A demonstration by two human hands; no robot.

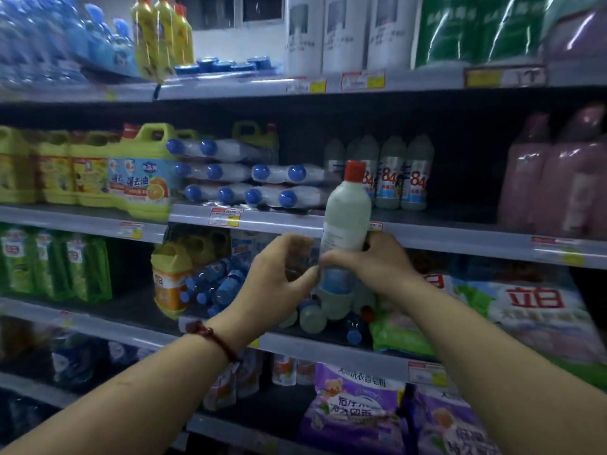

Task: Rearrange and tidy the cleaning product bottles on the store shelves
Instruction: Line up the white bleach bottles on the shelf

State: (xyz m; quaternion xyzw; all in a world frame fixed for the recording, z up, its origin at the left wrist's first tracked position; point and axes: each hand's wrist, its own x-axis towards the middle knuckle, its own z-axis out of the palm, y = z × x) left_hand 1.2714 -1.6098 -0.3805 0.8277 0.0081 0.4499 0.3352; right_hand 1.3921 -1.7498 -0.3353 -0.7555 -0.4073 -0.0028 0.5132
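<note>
A white bottle with a red cap stands upright in front of the shelves, and my right hand is wrapped around its lower half. My left hand hovers just left of the bottle with fingers curled and apart, a fingertip near the bottle's base. Behind the bottle, several grey "84" disinfectant bottles stand in a row on the middle shelf. To their left lie stacked packs of blue-capped bottles. More bottles lie on their sides on the shelf below my hands.
Yellow-green detergent jugs fill the middle shelf's left side and pink bottles its right. Lower down are green refill pouches, an orange jug, washing powder bags and purple bags. White canisters stand on the top shelf.
</note>
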